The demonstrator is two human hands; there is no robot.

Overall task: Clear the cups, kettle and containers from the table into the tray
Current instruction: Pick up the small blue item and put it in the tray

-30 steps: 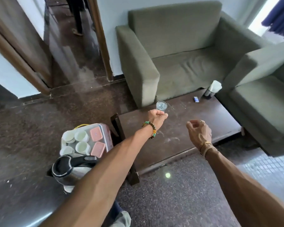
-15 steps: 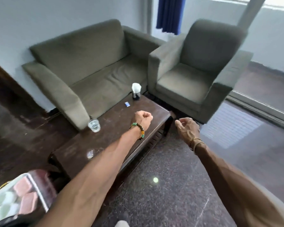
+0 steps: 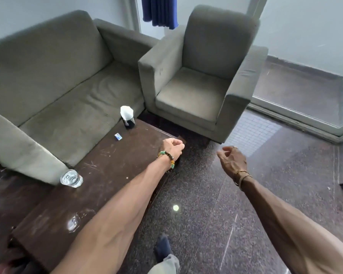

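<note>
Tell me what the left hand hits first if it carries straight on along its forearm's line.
Probably the armchair: the left hand, a fist over the far corner of the table, points at the front of its seat. Depth is unclear, so this is a guess.

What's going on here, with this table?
A person is clearing a wooden table. The left hand, a closed fist, hovers over its far corner; the right hand hangs loosely curled above the floor. Neither holds anything. A clear glass stands by the sofa arm; a dark container stuffed with white paper and a small blue packet sit at the far end.
</note>
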